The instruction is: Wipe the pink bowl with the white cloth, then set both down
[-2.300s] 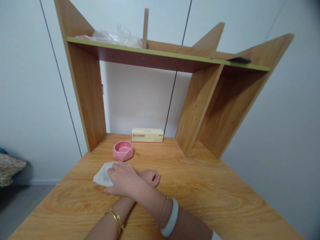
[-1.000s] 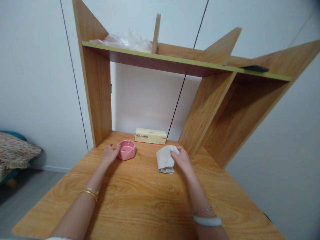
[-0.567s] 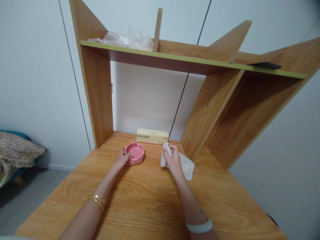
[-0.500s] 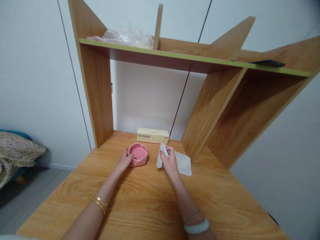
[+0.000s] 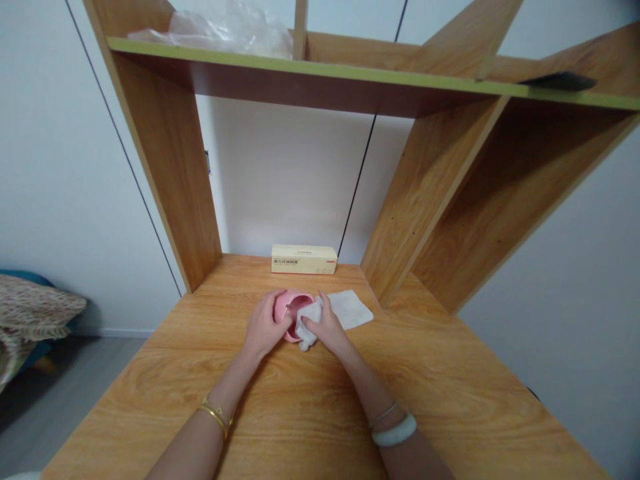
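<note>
A small pink dish [image 5: 293,305] is tilted up off the wooden desk [image 5: 320,393], gripped from the left by my left hand [image 5: 265,327]. My right hand [image 5: 325,328] pinches a white cloth [image 5: 345,310] and presses a bunched part of it against the dish's right side. The rest of the cloth lies flat on the desk to the right. Both hands meet at the middle of the desk.
A cream cardboard box [image 5: 304,259] lies at the back of the desk. Wooden uprights [image 5: 170,167] and a slanted divider [image 5: 425,193] flank the bay. The upper shelf [image 5: 320,70] holds a clear plastic bag [image 5: 225,27] and a dark object [image 5: 560,81].
The left hand has drawn the pink dish toward the middle and tilted it up. The right hand has brought the cloth left onto the dish. The view has moved closer and lower.
</note>
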Demonstrator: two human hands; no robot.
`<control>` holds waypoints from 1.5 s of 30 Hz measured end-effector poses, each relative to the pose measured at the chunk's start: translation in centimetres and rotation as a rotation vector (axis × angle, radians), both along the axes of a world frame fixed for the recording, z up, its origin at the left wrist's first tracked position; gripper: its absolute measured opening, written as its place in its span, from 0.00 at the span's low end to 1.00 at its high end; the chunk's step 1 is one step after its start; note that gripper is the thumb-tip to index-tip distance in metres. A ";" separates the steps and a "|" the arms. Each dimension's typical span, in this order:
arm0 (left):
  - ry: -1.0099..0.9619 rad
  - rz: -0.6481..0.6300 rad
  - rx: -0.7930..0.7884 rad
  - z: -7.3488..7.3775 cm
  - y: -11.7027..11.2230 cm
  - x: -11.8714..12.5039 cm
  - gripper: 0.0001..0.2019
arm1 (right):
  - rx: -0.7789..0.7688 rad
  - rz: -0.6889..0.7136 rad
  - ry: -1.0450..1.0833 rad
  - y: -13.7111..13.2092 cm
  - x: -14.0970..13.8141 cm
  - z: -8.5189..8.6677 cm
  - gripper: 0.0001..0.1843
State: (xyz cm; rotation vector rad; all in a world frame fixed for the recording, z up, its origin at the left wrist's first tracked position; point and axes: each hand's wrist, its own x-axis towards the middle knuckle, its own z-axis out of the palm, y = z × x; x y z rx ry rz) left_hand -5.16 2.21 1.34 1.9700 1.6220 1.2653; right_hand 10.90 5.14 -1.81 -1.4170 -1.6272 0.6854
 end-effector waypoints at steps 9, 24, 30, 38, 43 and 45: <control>-0.077 -0.114 -0.149 -0.1 -0.5 0.8 0.35 | -0.036 -0.104 -0.019 0.1 0.3 -0.2 0.26; 0.128 -0.058 -0.180 0.5 -0.9 1.2 0.36 | 0.038 -0.219 -0.358 -1.4 0.4 2.7 0.34; -0.109 -0.166 -0.111 -0.2 -0.8 1.4 0.39 | -0.022 -0.190 -0.120 -0.2 0.8 0.8 0.29; -0.153 -0.111 -0.070 -0.8 -0.3 1.6 0.37 | 0.034 -0.197 -0.016 -0.2 -0.1 0.5 0.33; 0.010 -0.010 -0.129 0.0 -0.6 1.0 0.34 | 0.033 -0.266 -0.269 -1.3 0.1 2.2 0.35; 0.079 -0.021 -0.135 0.2 -0.9 1.0 0.34 | 0.055 -0.268 -0.333 -1.4 0.3 2.5 0.34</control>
